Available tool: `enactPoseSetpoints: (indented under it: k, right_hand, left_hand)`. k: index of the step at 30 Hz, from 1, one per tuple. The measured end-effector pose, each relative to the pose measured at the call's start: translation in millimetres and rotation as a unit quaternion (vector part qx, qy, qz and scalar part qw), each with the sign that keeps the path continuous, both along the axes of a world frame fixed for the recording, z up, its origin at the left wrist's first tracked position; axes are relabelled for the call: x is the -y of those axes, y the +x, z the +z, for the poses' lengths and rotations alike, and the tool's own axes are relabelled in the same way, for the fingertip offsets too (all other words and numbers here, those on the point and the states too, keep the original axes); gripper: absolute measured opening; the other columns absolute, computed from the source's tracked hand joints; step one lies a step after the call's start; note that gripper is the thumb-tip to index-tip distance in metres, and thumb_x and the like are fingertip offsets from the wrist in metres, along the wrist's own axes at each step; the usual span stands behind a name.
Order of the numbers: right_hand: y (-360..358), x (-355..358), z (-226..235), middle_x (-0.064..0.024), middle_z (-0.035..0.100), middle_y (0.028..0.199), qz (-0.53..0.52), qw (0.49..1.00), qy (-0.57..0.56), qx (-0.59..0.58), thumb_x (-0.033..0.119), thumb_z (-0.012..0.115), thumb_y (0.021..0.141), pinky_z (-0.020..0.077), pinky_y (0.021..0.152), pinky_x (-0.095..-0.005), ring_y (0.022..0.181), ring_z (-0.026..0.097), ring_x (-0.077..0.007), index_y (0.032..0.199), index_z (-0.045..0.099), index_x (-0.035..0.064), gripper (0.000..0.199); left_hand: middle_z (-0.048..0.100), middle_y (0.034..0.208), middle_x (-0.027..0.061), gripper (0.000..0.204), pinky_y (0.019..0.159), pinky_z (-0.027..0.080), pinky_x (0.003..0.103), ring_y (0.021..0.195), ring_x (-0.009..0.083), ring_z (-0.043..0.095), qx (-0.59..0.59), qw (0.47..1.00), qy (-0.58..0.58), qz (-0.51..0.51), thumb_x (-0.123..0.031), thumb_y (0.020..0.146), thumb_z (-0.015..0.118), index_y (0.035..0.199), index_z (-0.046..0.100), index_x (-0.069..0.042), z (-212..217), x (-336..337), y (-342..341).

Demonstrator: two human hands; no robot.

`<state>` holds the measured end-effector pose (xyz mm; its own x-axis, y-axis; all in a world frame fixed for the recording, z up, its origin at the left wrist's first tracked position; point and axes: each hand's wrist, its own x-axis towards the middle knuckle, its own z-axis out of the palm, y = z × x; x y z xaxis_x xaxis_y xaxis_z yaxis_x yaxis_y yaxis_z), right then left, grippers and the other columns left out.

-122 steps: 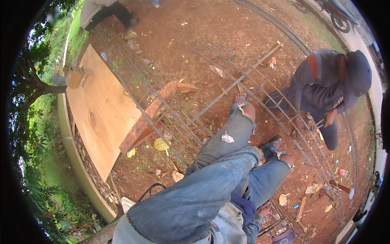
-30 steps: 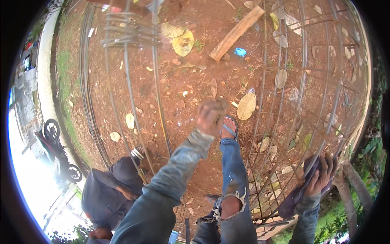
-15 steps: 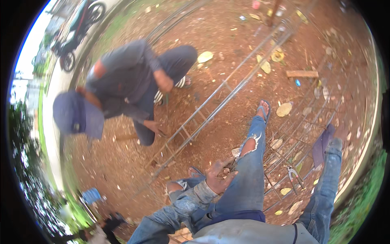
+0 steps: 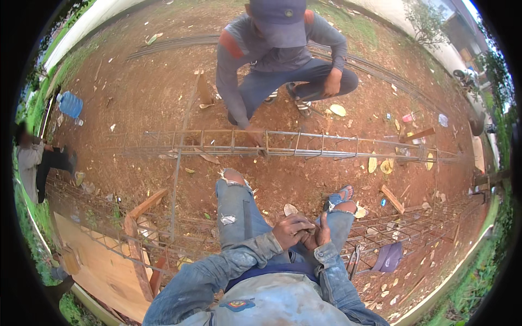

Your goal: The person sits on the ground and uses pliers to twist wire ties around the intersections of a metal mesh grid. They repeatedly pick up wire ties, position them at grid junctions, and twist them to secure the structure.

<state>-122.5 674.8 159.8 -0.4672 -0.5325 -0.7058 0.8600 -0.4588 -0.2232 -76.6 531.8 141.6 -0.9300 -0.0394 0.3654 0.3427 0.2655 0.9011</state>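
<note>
Red soil (image 4: 147, 103), a long steel-rod cage (image 4: 304, 152) across it, ripped jeans (image 4: 234, 217), and over them the left hand (image 4: 291, 231) and right hand (image 4: 322, 234) together.

Beyond the cage a co-worker (image 4: 277, 62) squats, one arm reaching down to its rods. At lower left lies a plywood board (image 4: 106, 269). The two hands touch; the left fingers (image 4: 300, 225) curl narrow toward the right palm, and I cannot tell whether something small is held there. To the right lies a purple cap (image 4: 388, 257); pliers (image 4: 355, 262) lie between it and the right sleeve (image 4: 327, 259).
</note>
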Motion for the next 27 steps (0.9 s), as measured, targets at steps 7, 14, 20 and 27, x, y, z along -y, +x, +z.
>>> enactPoseSetpoints:
  k: [7, 14, 20, 27]
  right_hand:
    - [-3.9, -53.6, -11.5, -0.0115, 0.06, 0.089, 0.045, 0.959, 0.177, -0.215, 0.026, 0.046, 0.093, 0.0543, 0.06, -0.0349, 0.073, 0.062, -0.0233, 0.111, 0.051, 0.0019, 0.03]
    - [-0.6, -54.5, -9.8, -0.0133, 0.056, 0.1, 0.027, 0.957, 0.179, -0.226, 0.025, 0.042, 0.095, 0.0527, 0.064, -0.0402, 0.082, 0.06, -0.0272, 0.116, 0.042, 0.0028, 0.031]
    - [-12.3, -39.0, -31.3, -0.0142, 0.059, 0.096, 0.057, 0.953, 0.135, -0.264, 0.023, 0.046, 0.093, 0.0525, 0.067, -0.0373, 0.081, 0.06, -0.0254, 0.114, 0.046, 0.0024, 0.029]
    - [-23.4, -37.9, -33.8, -0.015, 0.062, 0.092, 0.017, 0.955, 0.143, -0.258, 0.019, 0.045, 0.094, 0.0559, 0.064, -0.0368, 0.078, 0.064, -0.0263, 0.11, 0.051, 0.0013, 0.025]
  left_hand:
    - [0.059, 0.101, 0.0112, 0.033, 0.086, 0.047, 0.038, 0.104, 0.0279, 0.054, -0.01, 0.993, -0.057, -0.104, -0.012, 0.071, 0.069, 0.103, 0.061, -0.009, 16.4, -12.0, 32.9]
    - [0.061, 0.097, 0.0153, 0.038, 0.082, 0.046, 0.04, 0.095, 0.0318, 0.057, 0.36, 0.905, -0.182, -0.133, -0.034, 0.075, 0.067, 0.103, 0.062, -0.008, 50.6, 36.9, 102.1]
    - [0.062, 0.092, 0.0119, 0.027, 0.079, 0.047, 0.04, 0.088, 0.0292, 0.059, 0.321, 0.908, -0.265, -0.046, -0.032, 0.077, 0.066, 0.089, 0.066, -0.008, 58.1, 49.3, 153.9]
    - [0.057, 0.093, 0.012, 0.022, 0.078, 0.045, 0.038, 0.09, 0.0291, 0.053, 0.281, 0.91, -0.284, -0.108, -0.025, 0.071, 0.071, 0.081, 0.067, -0.006, 79.8, 39.0, 114.7]
